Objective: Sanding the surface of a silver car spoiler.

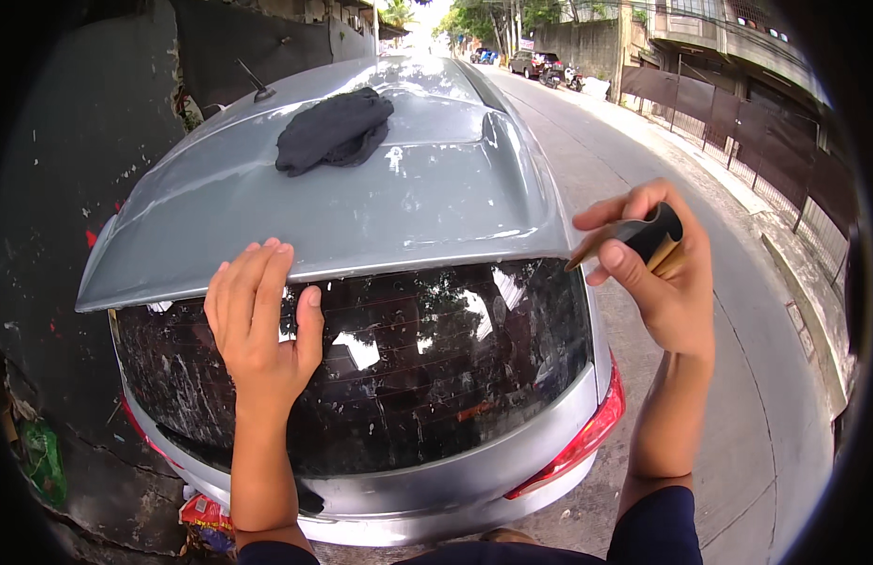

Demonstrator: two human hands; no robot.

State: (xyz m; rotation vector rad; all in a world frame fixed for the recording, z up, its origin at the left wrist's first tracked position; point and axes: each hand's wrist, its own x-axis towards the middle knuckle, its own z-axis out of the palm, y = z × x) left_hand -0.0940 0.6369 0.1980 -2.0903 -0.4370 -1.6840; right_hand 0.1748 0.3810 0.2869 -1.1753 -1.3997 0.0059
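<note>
My left hand (259, 330) lies with fingers stretched out over the rear edge of the car's grey spoiler (389, 212), its thumb apart in front of the dark rear window (427, 395). Held up beside the spoiler's right end, my right hand (679, 292) pinches a bent piece of sandpaper (659, 232), black on one face and tan on the other. The spoiler's dull grey surface shows whitish scuffs and streaks. A crumpled black cloth (335, 132) sits on top of it, towards the roof.
An antenna (257, 87) rises from the roof at the left. Close along the car's left side runs a dark wall (64, 188). At lower left lie a green bag (43, 461) and a red package (206, 513). A paved road (738, 377) passes on the right; parked vehicles (535, 64) stand farther off.
</note>
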